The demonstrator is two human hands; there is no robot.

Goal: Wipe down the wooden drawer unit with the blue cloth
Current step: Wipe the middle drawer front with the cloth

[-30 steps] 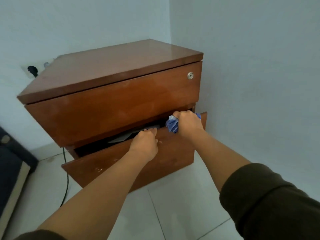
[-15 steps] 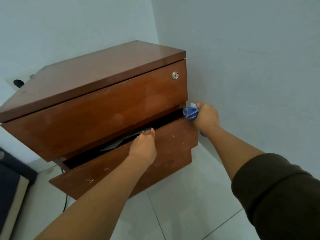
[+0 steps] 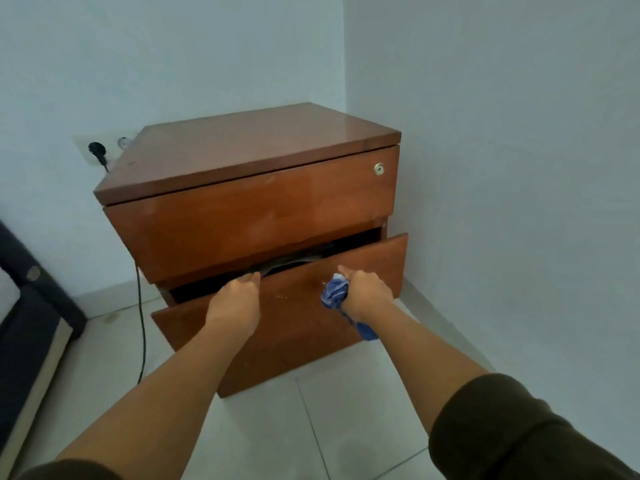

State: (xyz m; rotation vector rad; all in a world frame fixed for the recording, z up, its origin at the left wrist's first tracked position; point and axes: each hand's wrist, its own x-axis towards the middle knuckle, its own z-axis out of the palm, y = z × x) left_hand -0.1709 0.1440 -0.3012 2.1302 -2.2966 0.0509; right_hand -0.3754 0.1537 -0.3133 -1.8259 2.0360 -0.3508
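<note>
At frame centre, my right hand (image 3: 365,291) grips the bunched blue cloth (image 3: 335,295) against the front of the pulled-out lower drawer (image 3: 298,327) of the brown wooden drawer unit (image 3: 249,174); my left hand (image 3: 235,301) hooks curled fingers over its top edge. I judge wiping midway: this front underway, other faces unclear.
</note>
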